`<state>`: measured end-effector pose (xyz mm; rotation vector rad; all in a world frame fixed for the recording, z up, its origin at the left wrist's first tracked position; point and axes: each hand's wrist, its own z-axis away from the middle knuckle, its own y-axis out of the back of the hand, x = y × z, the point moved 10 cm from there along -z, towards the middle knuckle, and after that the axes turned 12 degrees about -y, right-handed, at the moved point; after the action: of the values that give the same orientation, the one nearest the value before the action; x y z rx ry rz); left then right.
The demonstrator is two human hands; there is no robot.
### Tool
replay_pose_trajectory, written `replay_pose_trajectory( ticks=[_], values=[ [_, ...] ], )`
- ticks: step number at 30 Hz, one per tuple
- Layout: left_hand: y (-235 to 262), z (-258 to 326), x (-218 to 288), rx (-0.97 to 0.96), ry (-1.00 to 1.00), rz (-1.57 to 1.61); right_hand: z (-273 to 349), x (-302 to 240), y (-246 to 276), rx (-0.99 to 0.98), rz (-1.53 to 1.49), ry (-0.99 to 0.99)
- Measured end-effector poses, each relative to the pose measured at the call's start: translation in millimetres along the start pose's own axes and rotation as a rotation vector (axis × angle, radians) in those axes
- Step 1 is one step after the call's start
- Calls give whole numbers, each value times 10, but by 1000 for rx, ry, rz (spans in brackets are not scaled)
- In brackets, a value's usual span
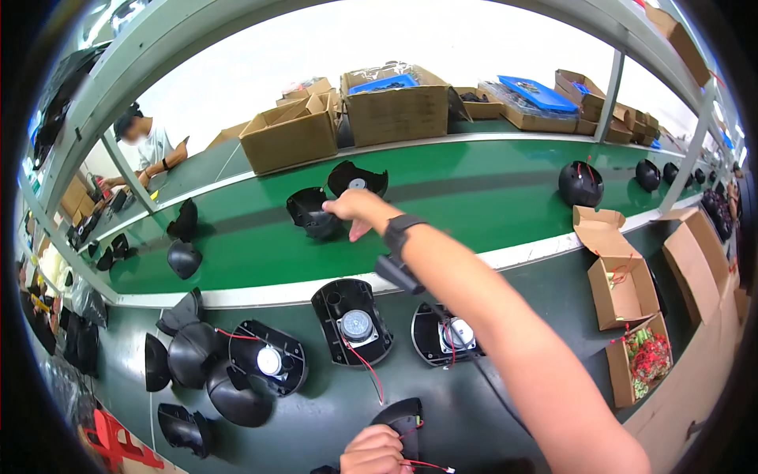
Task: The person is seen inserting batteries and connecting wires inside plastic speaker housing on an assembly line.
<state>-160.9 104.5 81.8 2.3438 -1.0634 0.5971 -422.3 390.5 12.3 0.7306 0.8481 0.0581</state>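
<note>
My right arm reaches over the green conveyor, a black band on its wrist. The fingers of my right hand [359, 210] close at the rim of a black curved plastic shell [316, 220]. Just behind it lies another black shell with a round grey disc inside [358, 175]. Near the lower edge, my left hand [373, 452] is wrapped round a black shell [401, 412] with red wires and a small white plug; the palm side is hidden. Three black housings with speakers lie in front of the conveyor: a left one [289, 359], a middle one [330, 302] and a right one [426, 336], partly behind my forearm.
Several black shells [193, 355] cluster on the bench at left. A carton of red wires [649, 355] and an open carton [632, 296] stand at right. A black ball-shaped housing [580, 186] sits on the belt [482, 189]. Large cartons [403, 114] line the far shelf; a person [154, 146] works at far left.
</note>
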Motion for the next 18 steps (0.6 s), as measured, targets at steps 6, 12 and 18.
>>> replay_pose_trajectory(
  ticks=[6, 12, 18],
  values=[
    [38, -63, -34, 50, 28, 26, -437, 254, 39, 109, -259, -109],
    [1, -65, 14, 85, 39, 18, 568, -223, 503, 311, 436, 490],
    [-115, 141, -130, 41, 15, -33, 2591, 609, 1490, 646, -43, 836]
  ],
)
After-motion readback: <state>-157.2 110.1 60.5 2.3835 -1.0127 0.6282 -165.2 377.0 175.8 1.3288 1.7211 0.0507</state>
